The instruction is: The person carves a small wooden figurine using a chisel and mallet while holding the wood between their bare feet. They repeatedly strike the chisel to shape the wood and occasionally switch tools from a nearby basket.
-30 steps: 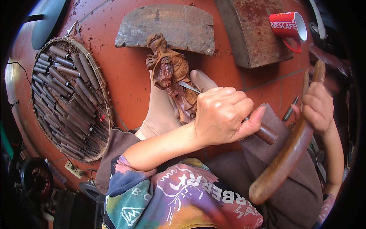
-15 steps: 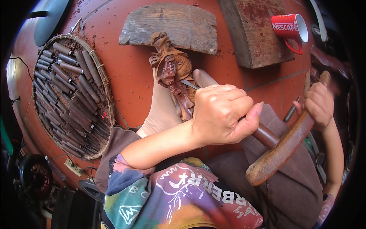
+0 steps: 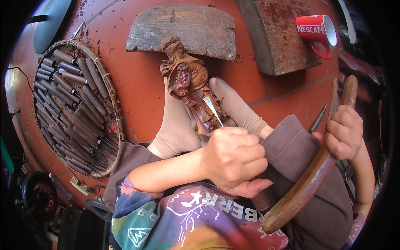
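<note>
A reddish-brown wood carving [image 3: 183, 77] with a figure in deep relief is propped between my socked feet [image 3: 179, 125]. My left hand [image 3: 235, 162] is wrapped round a chisel [image 3: 213, 110], its pale flat blade over the lower part of the carving; whether the edge touches the wood I cannot tell. Below my thumb the chisel's dark handle [image 3: 261, 201] shows. My right hand [image 3: 345, 132] grips a curved wooden mallet [image 3: 298, 198] by its upper part. The mallet's thick end lies close to the handle's butt; contact is unclear.
A round wicker basket [image 3: 112, 87] full of wooden-handled tools stands on the left. Beyond the carving lie a curved plank [image 3: 183, 27] and a wooden block [image 3: 279, 37] bearing a red mug [image 3: 314, 31]. A pointed tool [image 3: 318, 118] sits beside my right hand.
My left hand and the chisel have moved nearer my body, down the carving, and more of the blade shows. The mallet's thick end has dropped lower and slightly left, with my right hand following down.
</note>
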### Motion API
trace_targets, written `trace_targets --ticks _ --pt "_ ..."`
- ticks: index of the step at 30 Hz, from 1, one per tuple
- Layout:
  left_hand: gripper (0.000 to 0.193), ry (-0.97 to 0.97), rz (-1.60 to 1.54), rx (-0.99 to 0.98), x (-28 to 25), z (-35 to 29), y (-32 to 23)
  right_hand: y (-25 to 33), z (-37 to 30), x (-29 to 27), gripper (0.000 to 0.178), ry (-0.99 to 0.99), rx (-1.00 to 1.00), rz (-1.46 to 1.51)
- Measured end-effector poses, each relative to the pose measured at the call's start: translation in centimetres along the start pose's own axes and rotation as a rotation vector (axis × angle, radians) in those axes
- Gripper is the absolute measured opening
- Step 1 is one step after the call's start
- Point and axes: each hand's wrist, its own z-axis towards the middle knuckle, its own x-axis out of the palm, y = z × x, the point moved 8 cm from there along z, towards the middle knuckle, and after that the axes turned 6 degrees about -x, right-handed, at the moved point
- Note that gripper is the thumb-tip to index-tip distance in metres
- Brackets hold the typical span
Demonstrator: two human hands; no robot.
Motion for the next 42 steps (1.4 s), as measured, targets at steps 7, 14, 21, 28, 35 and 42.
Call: trace_targets --ticks 7,14,21,28,35,42 --pt "0.038 -0.053 0.020 -0.050 -1.1 -0.1 1.6 0.8 1.3 -0.3 0.032 0.038 0.018 -0.004" --pt "0.022 -0.060 -0.059 -0.025 -2.2 -0.6 1.9 1.4 1.4 0.0 0.030 0.039 0.016 0.013" --pt "0.024 0.082 0.020 0.076 -3.4 0.2 0.4 1.6 1.5 0.1 0.027 0.026 -0.003 -0.002" --pt "0.048 0.283 0.181 -0.278 -2.3 -1.7 -2.9 0.1 -0.4 1.1 0.024 0.148 0.051 -0.008" --pt "0.029 -0.019 0.340 -0.942 -9.9 -8.9 0.4 -2.6 -8.2 5.2 0.040 0.423 0.717 0.195" --pt "0.046 -0.624 1.255 -1.418 -30.7 -22.2 0.2 -1.5 -16.9 10.2 0.067 0.939 1.158 0.432"
